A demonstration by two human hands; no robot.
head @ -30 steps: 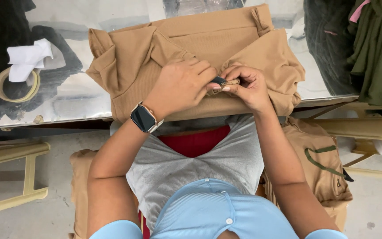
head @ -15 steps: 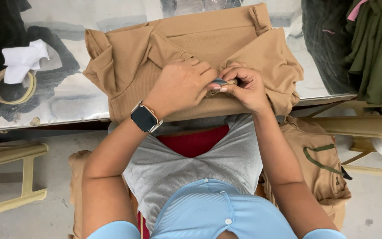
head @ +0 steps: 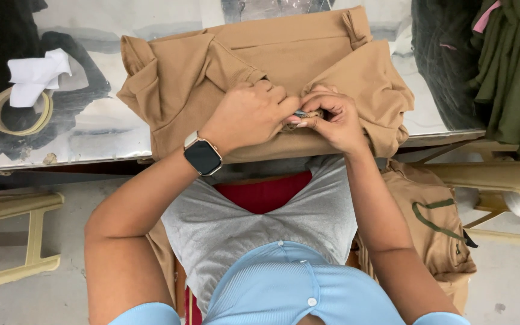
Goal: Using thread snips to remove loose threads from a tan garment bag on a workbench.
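My left hand (head: 249, 115) and my right hand (head: 331, 120) meet over the folded tan cloth garment (head: 212, 78), which lies on the shiny grey tabletop (head: 103, 129). The fingers of both hands pinch a small dark object (head: 301, 113) at the near edge of the garment; I cannot tell what it is. On my left wrist sits a black square smartwatch (head: 202, 154). Far left on the tabletop, a roll of beige tape (head: 8, 123) lies with a crumpled white cloth (head: 36, 73) on it.

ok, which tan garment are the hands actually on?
The tan garment on the table: both hands pinch its near edge. The other tan bundle sits lower, right of the person, untouched.
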